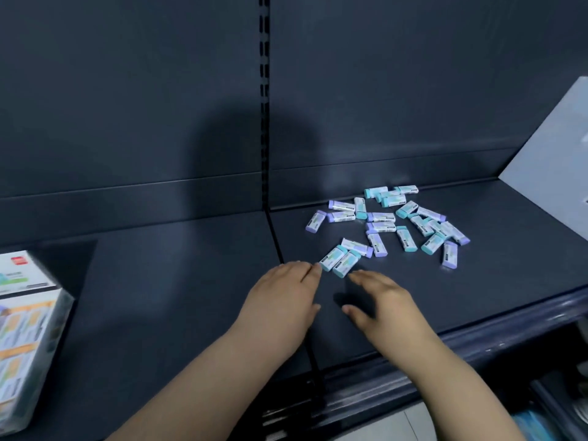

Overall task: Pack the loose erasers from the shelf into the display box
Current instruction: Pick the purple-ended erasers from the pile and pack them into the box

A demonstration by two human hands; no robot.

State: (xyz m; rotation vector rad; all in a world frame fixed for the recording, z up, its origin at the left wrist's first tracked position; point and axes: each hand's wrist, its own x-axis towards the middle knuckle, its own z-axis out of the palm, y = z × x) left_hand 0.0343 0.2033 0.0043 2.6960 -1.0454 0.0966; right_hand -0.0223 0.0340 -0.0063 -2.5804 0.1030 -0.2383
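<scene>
Several loose erasers (389,222), teal or purple with white sleeves, lie scattered on the dark shelf (191,281) right of centre. The nearest pair of teal erasers (339,261) lies at the pile's front. My left hand (283,300) rests palm down with its fingertips touching the end of that pair. My right hand (381,300) hovers just right of it, fingers spread, a little short of the erasers and holding nothing. The display box (25,329), white with printed panels, stands at the far left edge of the shelf.
A slotted upright (264,106) divides the dark back panel. A seam (276,243) splits the shelf into two boards. A grey sloped panel (553,154) rises at the right. The shelf's front lip (477,345) runs below my wrists, with a lower shelf beneath.
</scene>
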